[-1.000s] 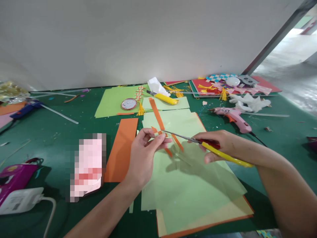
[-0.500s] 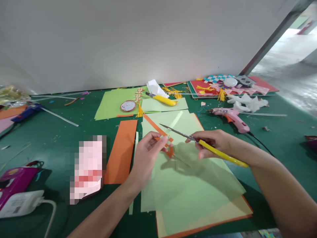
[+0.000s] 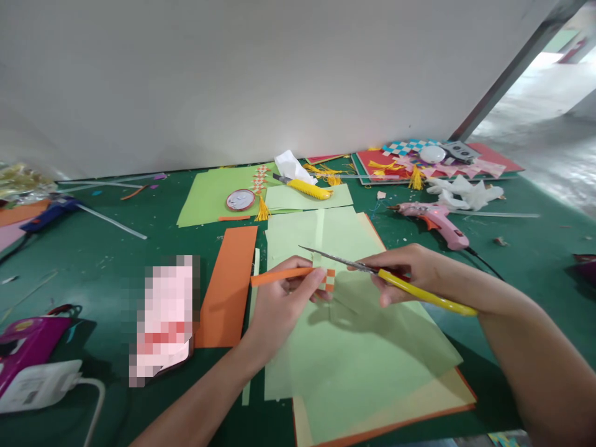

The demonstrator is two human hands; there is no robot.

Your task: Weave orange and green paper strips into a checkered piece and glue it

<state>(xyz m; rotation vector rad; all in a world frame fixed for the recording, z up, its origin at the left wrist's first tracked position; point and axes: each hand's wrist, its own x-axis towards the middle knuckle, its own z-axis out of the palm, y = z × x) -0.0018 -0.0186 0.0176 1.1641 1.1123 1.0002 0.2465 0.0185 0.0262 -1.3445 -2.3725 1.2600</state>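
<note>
My left hand point(image 3: 288, 298) pinches a small woven piece of orange and pale green paper strips point(image 3: 329, 279). One orange strip point(image 3: 282, 275) sticks out to the left, and a pale green strip point(image 3: 320, 226) points away from me. Scissors point(image 3: 405, 285) with yellow handles are in my right hand point(image 3: 395, 270), their blades pointing left, just above the woven piece. Whether the blades touch the paper I cannot tell. Both hands are over a stack of pale green paper sheets point(image 3: 363, 372), with orange sheets showing beneath.
Left of the stack lie an orange card point(image 3: 228, 292) and a blurred-out phone point(image 3: 165, 323). A yellow utility knife point(image 3: 307, 188) and a round tin point(image 3: 240, 199) are behind. To the right rests a pink glue gun point(image 3: 435, 222); a white charger point(image 3: 40, 385) is at near left.
The woven piece has turned in my left hand: its orange strip now points left, and the green strip stands straighter. My right hand with the scissors has barely moved.
</note>
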